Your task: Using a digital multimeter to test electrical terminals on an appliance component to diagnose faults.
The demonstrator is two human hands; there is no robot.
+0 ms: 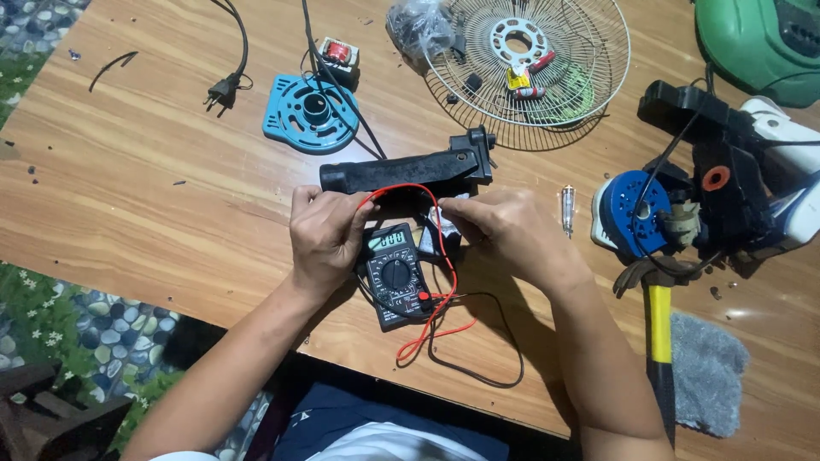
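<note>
A black digital multimeter [395, 275] lies on the wooden table [154, 179] between my hands, its red lead [427, 329] and black lead [491, 358] looping toward me. My left hand [323, 239] is closed on the red probe beside the meter. My right hand [504, 230] pinches a small black part [436, 242] just right of the meter; whether it also holds the black probe is hidden. A long black plastic fan housing [410, 169] lies just beyond both hands.
A wire fan guard [589, 85] with small parts lies at the back. A blue round plate [309, 113], a small transformer [338, 56] and a plug [224, 90] sit back left. A fan motor assembly [709, 196], yellow-handled hammer [658, 333] and grey cloth [705, 376] are at right.
</note>
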